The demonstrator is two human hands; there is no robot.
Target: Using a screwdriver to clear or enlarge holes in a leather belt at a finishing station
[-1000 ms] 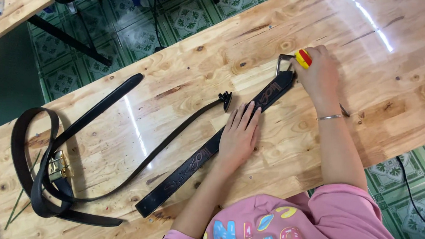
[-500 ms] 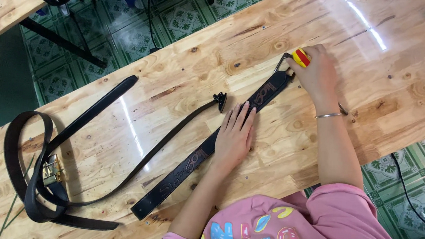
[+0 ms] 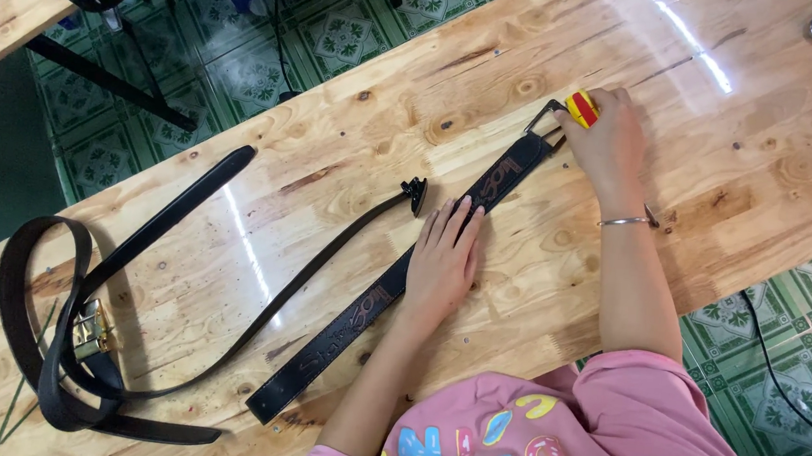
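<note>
Since the earlier frames: left hand point(image 3: 442, 264) unmoved, fingers flat and spread, pressing the embossed belt strap point(image 3: 392, 289) onto the plywood table point(image 3: 716, 154). Right hand point(image 3: 612, 142) stays curled round a yellow-and-red tool point(image 3: 581, 107) at the metal buckle point(image 3: 547, 119), strap's 1 o'clock end. Strap is pinned. Bare board toward 2 o'clock; near edge close at 5 o'clock; coiled belts point(image 3: 64, 347) at 9 o'clock.

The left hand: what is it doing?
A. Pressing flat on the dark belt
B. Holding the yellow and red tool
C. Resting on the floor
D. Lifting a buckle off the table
A: the left hand lies palm down, fingers spread, on the belt, while the right hand holds the tool.
</note>
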